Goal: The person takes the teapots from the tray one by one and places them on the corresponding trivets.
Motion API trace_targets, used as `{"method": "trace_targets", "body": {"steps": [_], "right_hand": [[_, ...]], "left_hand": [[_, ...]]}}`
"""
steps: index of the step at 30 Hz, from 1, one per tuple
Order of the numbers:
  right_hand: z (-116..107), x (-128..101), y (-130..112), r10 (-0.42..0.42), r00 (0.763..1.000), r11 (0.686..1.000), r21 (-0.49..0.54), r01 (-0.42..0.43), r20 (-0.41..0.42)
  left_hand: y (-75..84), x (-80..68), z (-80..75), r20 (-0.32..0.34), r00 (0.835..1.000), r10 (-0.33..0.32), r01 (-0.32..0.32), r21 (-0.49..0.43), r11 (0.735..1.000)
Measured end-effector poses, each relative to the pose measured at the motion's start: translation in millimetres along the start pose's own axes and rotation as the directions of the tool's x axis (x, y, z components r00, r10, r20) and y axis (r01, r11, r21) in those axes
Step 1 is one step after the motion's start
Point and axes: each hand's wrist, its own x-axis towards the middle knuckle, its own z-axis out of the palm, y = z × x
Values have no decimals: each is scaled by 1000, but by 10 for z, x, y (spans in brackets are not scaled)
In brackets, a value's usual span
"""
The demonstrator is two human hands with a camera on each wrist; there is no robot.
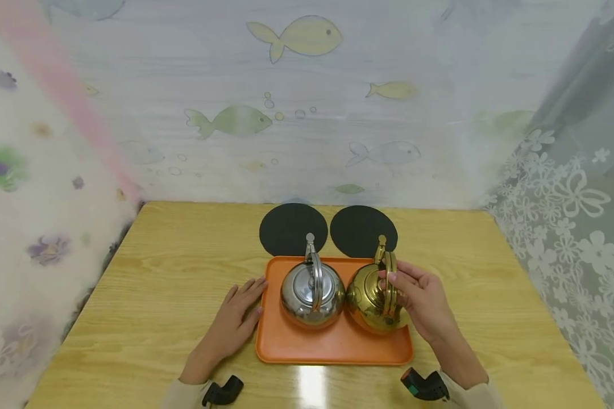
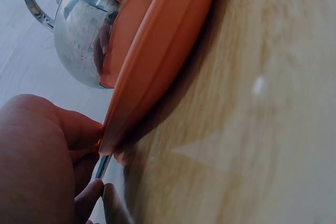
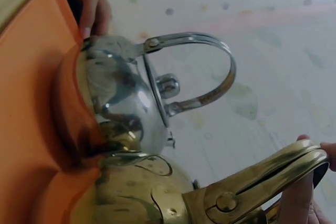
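The right hand (image 1: 426, 298), fingers curled round the handle (image 1: 390, 289), holds the gold kettle (image 1: 364, 296) at the right side of the orange tray (image 1: 332, 353), its spout (image 1: 381, 245) pointing away toward the right-hand black disc (image 1: 360, 229). The left hand (image 1: 235, 318), fingers extended, touches the tray's left edge near the silver kettle (image 1: 298, 288); whether it grips the rim is hard to tell.
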Motion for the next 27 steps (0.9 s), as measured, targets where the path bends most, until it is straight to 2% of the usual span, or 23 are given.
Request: {"method": "trace_targets", "body": {"steps": [3,16,27], "right_hand": [[1,43,-25,6,1000,1000,-12,-6,9],[-91,95,-25,-60,984,997,65,50,167],[-127,136,-22,-64,973,997,58,53,223]], "left_hand": [[-14,13,2,-3,1000,1,-1,6,1000],[-23,17,31,-2,1000,14,-14,11,1000],[-17,17,26,-8,1000,13,-13,9,1000]]}}
